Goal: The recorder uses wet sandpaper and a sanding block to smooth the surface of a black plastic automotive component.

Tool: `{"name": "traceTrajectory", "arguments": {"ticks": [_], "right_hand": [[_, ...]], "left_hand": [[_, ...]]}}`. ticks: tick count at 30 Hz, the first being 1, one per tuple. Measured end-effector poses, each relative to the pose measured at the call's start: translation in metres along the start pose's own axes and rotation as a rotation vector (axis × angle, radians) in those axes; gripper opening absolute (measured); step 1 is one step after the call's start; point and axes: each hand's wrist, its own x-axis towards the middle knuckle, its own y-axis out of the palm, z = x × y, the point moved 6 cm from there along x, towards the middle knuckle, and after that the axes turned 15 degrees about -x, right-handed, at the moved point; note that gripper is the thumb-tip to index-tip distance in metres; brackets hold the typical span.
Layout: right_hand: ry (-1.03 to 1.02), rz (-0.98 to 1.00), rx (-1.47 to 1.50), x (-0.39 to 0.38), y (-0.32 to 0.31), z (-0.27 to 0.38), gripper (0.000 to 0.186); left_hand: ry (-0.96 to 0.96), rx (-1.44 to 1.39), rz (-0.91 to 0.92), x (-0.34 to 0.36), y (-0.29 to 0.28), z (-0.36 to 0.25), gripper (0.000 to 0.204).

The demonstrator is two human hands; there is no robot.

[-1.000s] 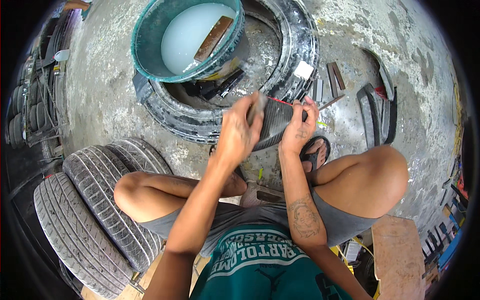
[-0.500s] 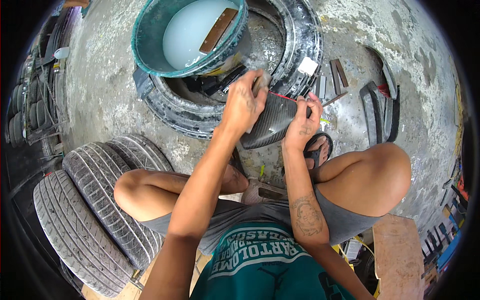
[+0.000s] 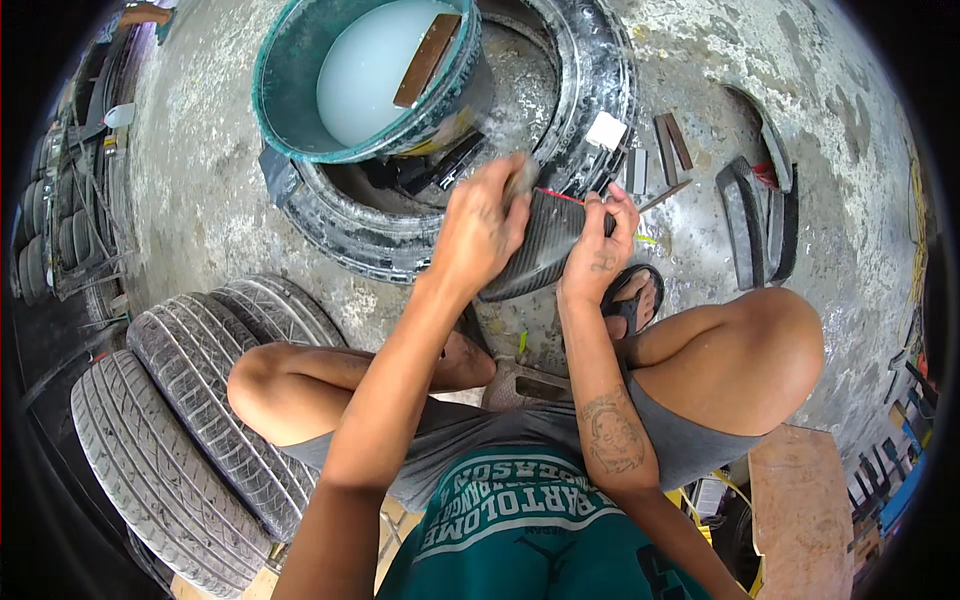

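A dark panel with a carbon-fibre weave (image 3: 548, 238) and a red line along its far edge is held out over the near side of a tyre lying flat. My right hand (image 3: 600, 240) is closed on its right end, fingers over the far corner. At the panel's left part my left hand (image 3: 478, 218) is closed around a small greyish piece (image 3: 521, 180). Motion smears its fingertips and that piece, so I cannot tell exactly what the piece is. Beyond my left hand stands a green basin (image 3: 262, 110) of cloudy water, with a brown block (image 3: 427, 60) leaning inside.
The flat tyre (image 3: 335, 232), wet and whitish, lies under the basin and bears a white square (image 3: 606, 131). Thin strips (image 3: 672, 145) and curved black parts (image 3: 745, 215) lie on the floor at right. Tyres (image 3: 150, 450) stand at left; a plywood board (image 3: 800, 500) is at lower right.
My left hand has shifted slightly left with the greyish piece and is now more blurred. My right hand keeps its grip on the panel. The whole view has tilted a little.
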Motion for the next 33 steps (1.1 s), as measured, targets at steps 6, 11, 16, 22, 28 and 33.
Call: {"name": "traceTrajectory", "arguments": {"ticks": [6, 11, 16, 22, 28, 33], "right_hand": [[0.007, 0.025, -0.031, -0.002, -0.001, -0.003, 0.021], [0.036, 0.019, 0.051, -0.008, 0.005, 0.001, 0.021], [0.013, 0.037, -0.040, -0.003, -0.005, -0.007, 0.020], [-0.002, 0.015, 0.018, -0.002, 0.005, -0.007, 0.018], [0.036, 0.036, 0.037, -0.001, 0.004, -0.009, 0.018], [0.005, 0.024, 0.027, -0.004, 0.006, -0.010, 0.021]], "left_hand": [[-0.066, -0.041, -0.028, -0.021, -0.001, -0.005, 0.039], [-0.029, 0.044, -0.040, 0.001, -0.004, 0.001, 0.038], [-0.098, -0.051, -0.051, -0.027, -0.001, -0.006, 0.038], [-0.161, 0.000, -0.203, 0.000, -0.028, 0.038, 0.039], [-0.027, 0.013, -0.171, -0.020, -0.012, 0.005, 0.045], [-0.028, -0.041, -0.051, -0.052, -0.017, -0.013, 0.046]]}}
